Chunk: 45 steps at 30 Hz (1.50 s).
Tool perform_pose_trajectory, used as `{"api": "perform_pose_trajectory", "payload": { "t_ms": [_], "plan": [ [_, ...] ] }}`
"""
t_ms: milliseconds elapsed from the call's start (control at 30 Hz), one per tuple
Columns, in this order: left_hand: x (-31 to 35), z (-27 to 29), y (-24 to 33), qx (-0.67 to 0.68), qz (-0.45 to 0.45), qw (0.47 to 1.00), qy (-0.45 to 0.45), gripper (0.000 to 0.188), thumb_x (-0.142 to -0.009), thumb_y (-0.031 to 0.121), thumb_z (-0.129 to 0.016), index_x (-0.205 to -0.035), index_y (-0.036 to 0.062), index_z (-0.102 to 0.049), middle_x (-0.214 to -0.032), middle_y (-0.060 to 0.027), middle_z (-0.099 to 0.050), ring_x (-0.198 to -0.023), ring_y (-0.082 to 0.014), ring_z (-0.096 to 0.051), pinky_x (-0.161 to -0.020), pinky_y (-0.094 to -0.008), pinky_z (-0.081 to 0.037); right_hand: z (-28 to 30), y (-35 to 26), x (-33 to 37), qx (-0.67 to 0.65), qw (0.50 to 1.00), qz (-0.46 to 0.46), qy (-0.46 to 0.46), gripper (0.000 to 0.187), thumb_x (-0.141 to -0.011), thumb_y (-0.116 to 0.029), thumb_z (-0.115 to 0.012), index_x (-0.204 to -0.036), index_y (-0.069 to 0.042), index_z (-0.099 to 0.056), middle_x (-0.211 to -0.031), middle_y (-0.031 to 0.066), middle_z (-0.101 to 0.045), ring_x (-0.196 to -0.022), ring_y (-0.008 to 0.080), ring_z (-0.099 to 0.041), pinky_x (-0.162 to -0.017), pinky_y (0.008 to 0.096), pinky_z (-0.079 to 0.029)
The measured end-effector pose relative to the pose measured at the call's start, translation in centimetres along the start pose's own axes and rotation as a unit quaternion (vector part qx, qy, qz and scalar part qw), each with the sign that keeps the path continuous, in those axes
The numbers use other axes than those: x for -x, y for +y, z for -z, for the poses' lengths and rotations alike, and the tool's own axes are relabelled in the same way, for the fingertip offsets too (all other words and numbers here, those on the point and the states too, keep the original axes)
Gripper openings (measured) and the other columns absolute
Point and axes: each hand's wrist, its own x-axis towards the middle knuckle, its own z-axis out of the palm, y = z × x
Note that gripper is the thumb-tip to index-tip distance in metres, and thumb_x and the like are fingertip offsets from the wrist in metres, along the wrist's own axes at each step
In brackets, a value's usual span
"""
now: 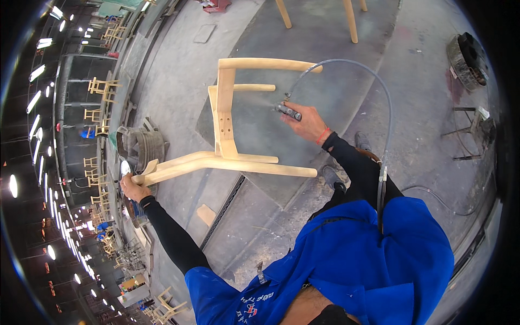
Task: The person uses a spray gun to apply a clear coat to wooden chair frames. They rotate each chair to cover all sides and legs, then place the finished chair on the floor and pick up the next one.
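A pale, unpainted wooden chair frame (225, 116) lies tilted in front of me, its legs pointing right. Several small holes show in the flat crosspiece at its middle. My left hand (134, 188) is closed round the frame's end at the near left. In my right hand (310, 123) is a small dark air gun (290, 111), its nozzle pointing left toward the frame and apart from it. A faint haze hangs by the nozzle. From the gun a grey hose (388, 92) arcs up and right, then down past my right arm.
A large dark bin (143, 147) stands at left, and another round bin (466, 62) at upper right. Wooden legs (351, 21) rise at the top. A metal-legged stool (465, 130) is at right. A dark slot (223, 210) crosses the floor. Several wooden chairs (103, 86) line the far left.
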Motion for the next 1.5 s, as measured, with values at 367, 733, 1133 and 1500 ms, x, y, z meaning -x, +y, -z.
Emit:
{"api": "perform_pose_trajectory", "payload": {
  "t_ms": [367, 733, 1133, 1500],
  "plan": [
    [-1.1, 0.9, -2.3, -0.123, -0.154, 0.98, -0.038, 0.022, -0.09, 0.017, -0.061, -0.086, -0.0025, -0.069, -0.1, -0.0094, -0.064, -0.096, -0.0243, -0.063, -0.088, -0.0386, -0.05, 3.8, 3.3, 0.4, 0.114, 0.987, -0.102, -0.053, 0.031, -0.095, -0.028, -0.072, -0.112, -0.003, -0.073, -0.085, 0.0166, -0.074, -0.075, 0.0337, -0.071, -0.072, 0.0395, -0.056],
    [-0.8, 0.0, 0.5, 0.045, 0.057, 0.997, -0.006, 0.018, -0.087, 0.014, -0.063, -0.09, -0.0029, -0.07, -0.097, -0.009, -0.064, -0.098, -0.023, -0.063, -0.09, -0.0385, -0.051, -0.4, 5.2, 2.5, -0.116, 0.955, -0.168, -0.215, 0.027, -0.096, -0.031, -0.072, -0.098, -0.003, -0.073, -0.073, 0.0025, -0.066, -0.061, 0.0104, -0.06, -0.054, 0.0301, -0.046],
    [0.0, -0.8, 0.5, -0.14, -0.087, 0.986, -0.027, 0.022, -0.098, 0.021, -0.058, -0.104, 0.0017, -0.068, -0.105, -0.0095, -0.068, -0.1, -0.0248, -0.064, -0.09, -0.0405, -0.053, 13.0, -0.5, 5.0, -0.161, 0.935, -0.238, -0.205, 0.032, -0.098, -0.022, -0.07, -0.12, 0.001, -0.07, -0.087, 0.0044, -0.071, -0.079, 0.0111, -0.066, -0.068, 0.0266, -0.051],
    [1.5, -3.5, 4.3, 0.117, 0.151, 0.98, 0.049, 0.043, -0.104, 0.035, -0.044, -0.109, 0.0004, -0.069, -0.116, -0.0122, -0.069, -0.114, -0.0245, -0.058, -0.102, -0.0405, -0.042, 26.6, -9.5, 5.4, -0.04, 0.918, -0.291, -0.266, 0.044, -0.098, -0.022, -0.072, -0.13, 0.007, -0.065, -0.093, 0.008, -0.071, -0.077, 0.0117, -0.065, -0.068, 0.0276, -0.054]
  ]
}}
